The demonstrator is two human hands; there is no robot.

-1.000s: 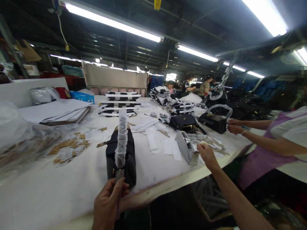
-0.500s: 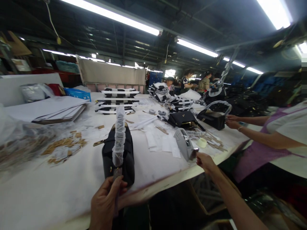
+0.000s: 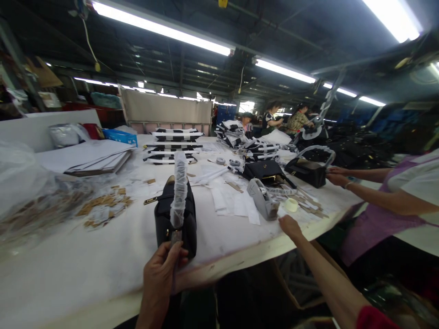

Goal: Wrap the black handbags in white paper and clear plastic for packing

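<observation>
The white counter (image 3: 109, 256) is messy, and the black handbag (image 3: 190, 214) sits near its front edge, so I think it could tip or slide off if the left hand (image 3: 161, 265) tugs too hard on the plastic-wrapped handle (image 3: 179, 196). That hand's grip is pinched closed on the handle's near end, with the bag just past the fingertips. The right hand (image 3: 290, 227) is curled by the grey tape dispenser (image 3: 261, 201), and I can't tell if its grip has anything.

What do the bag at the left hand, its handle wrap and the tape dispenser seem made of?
Bag: probably leather or imitation, by soft black sheen. Handle wrap: thin plastic or tissue, perhaps; whitish, crinkled, translucent. Tape dispenser: likely hard plastic, smooth grey moulded body.
</observation>
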